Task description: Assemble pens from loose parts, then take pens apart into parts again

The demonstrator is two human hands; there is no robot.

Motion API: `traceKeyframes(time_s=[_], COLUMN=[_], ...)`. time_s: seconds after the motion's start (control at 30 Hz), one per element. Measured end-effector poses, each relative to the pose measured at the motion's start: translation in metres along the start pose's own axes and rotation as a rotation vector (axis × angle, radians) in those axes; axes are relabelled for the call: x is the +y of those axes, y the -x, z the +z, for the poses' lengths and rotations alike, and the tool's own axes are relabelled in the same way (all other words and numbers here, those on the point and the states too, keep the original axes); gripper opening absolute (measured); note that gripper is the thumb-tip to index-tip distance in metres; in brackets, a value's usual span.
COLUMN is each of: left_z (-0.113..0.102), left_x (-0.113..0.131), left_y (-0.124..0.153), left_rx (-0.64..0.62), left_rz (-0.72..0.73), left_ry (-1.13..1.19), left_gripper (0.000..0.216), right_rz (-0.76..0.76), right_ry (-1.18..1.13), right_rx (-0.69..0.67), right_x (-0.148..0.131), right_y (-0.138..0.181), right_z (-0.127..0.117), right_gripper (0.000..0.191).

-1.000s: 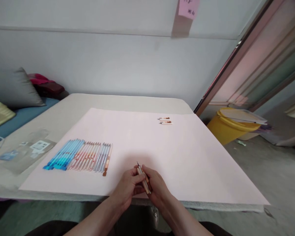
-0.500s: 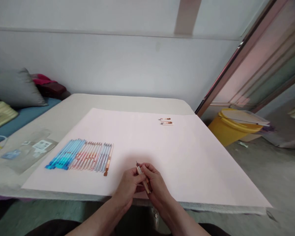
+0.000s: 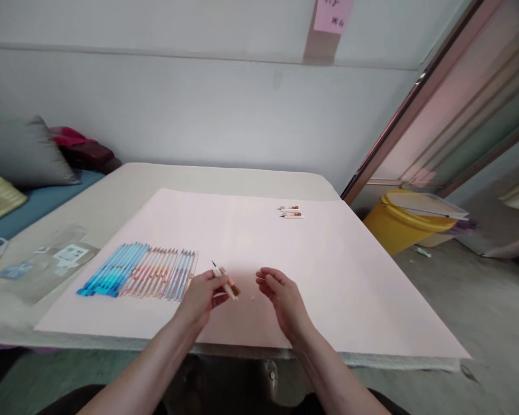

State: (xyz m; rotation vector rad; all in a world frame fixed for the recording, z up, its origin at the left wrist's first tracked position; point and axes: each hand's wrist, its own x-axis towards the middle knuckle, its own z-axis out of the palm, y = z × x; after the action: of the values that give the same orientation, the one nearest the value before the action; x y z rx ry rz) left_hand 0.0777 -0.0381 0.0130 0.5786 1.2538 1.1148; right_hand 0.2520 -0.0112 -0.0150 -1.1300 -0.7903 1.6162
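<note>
My left hand (image 3: 203, 294) pinches a thin pale pen (image 3: 224, 280), its dark tip pointing up and to the left, just right of the row of pens (image 3: 140, 271). That row of several blue, pink and grey pens lies side by side on the pink sheet (image 3: 328, 276). My right hand (image 3: 281, 294) hovers over the sheet to the right of the pen, fingers curled loosely and apart, holding nothing. Two short pen pieces (image 3: 290, 211) lie at the far side of the sheet.
The sheet covers a beige table (image 3: 112, 184). Clear plastic packaging (image 3: 47, 262) lies at the table's left. A grey pillow (image 3: 23, 153) and red cloth sit at far left. A yellow bucket (image 3: 409, 222) stands on the floor to the right.
Both hands held the pen together near the table's front edge. The right hand has let go and the left hand has carried the pen forward and left toward the row.
</note>
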Motion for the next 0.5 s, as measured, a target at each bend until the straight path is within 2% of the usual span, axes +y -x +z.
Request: traceKeyframes(time_s=[0.1,0.17,0.23,0.3,0.5], left_z=[-0.013,-0.016,-0.016,-0.013,-0.006], left_x=[0.013,0.013,0.010,0.004,-0.010], left_y=[-0.005,-0.006,-0.005,-0.003,-0.001], left_rx=[0.029,0.030,0.015,-0.020,-0.077], left_rz=[0.007,-0.011,-0.034,-0.064,-0.132], left_ry=[0.015,0.012,0.001,-0.023,-0.065], left_gripper=[0.017,0.016,0.016,0.017,0.021], right_rz=[-0.131,-0.226,-0.285,-0.299,-0.316], right_ry=[0.504,0.928,1.212,1.296,1.317], right_rx=[-0.073,-0.137,-0.185,-0.213,-0.270], right_x=[-0.008,-0.006,0.001,0.009,0.019], right_y=[-0.007,-0.008,-0.007,-0.007,-0.009], right_z=[-0.010,-0.012,-0.011,-0.008,-0.004], right_gripper=[0.015,0.015,0.015,0.015,0.013])
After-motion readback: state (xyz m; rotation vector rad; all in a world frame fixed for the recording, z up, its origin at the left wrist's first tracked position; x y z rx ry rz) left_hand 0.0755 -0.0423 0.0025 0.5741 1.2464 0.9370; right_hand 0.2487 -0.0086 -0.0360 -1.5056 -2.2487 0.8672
